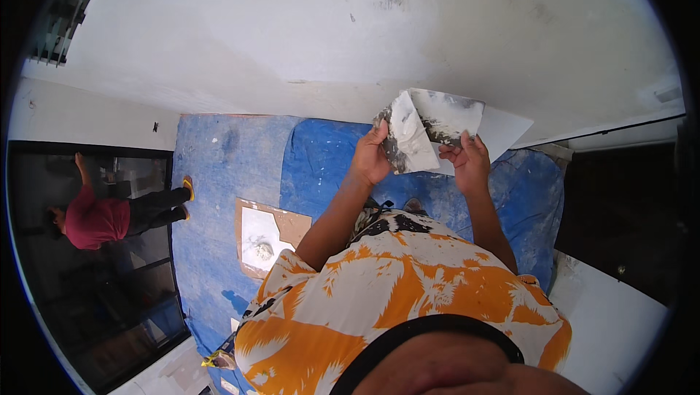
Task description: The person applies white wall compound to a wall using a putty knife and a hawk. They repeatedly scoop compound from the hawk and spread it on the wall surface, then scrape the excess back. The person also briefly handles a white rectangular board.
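My left hand (373,156) is closed on the edge of a flat putty scraper (410,140), whose face carries a thick layer of white putty. In my right hand (470,162) is a second flat scraper (456,112), smeared white and dark grey. Fingers and thumb pinch its lower edge. The two blades meet or overlap in front of my body, close to the white wall (328,38); whether they press together I cannot tell. Behind them a plain white sheet (508,131) shows at the foot of the wall.
Blue tarpaulin (222,154) covers the floor, wrinkled and spotted white. To my left lies a brown board (292,227) with a white sheet and a heap of putty (262,251). Farther left, another person (98,221) in a red top stands by dark glass panels (138,275). A dark opening (620,213) is at right.
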### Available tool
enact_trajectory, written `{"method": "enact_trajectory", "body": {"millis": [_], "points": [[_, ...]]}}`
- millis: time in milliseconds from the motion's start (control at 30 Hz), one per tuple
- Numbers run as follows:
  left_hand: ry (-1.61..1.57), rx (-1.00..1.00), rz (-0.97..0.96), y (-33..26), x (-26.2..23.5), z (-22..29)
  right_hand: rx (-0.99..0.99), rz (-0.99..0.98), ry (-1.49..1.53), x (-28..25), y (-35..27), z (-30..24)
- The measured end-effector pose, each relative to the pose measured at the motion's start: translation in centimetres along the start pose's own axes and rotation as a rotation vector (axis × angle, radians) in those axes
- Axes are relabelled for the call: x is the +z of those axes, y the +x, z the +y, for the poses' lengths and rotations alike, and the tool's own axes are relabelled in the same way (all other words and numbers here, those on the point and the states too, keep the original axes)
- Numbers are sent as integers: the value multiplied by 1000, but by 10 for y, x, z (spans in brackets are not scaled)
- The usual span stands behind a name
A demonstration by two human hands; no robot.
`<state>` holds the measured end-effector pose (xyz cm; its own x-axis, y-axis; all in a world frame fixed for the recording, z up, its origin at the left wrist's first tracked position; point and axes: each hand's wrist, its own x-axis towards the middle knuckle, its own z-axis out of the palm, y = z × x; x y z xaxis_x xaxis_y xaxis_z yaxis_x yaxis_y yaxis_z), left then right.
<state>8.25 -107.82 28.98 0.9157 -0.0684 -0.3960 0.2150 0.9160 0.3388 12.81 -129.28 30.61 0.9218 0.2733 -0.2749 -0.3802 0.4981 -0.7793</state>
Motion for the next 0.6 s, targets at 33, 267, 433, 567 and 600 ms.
{"method": "enact_trajectory", "body": {"millis": [33,267,433,567,600], "points": [[-40,59,-8,-13,0,0,10,-26,-5,-2,-4,2],[-197,431,251,-59,-33,-20,222,-244,-75,12,-11,40],[-389,510,482,-120,-79,-12,436,-415,-201,77,-39,98],[-513,640,555,-190,-124,10,612,-548,-289,140,-62,156],[-546,667,579,-202,-135,13,646,-591,-324,154,-65,171]]}}
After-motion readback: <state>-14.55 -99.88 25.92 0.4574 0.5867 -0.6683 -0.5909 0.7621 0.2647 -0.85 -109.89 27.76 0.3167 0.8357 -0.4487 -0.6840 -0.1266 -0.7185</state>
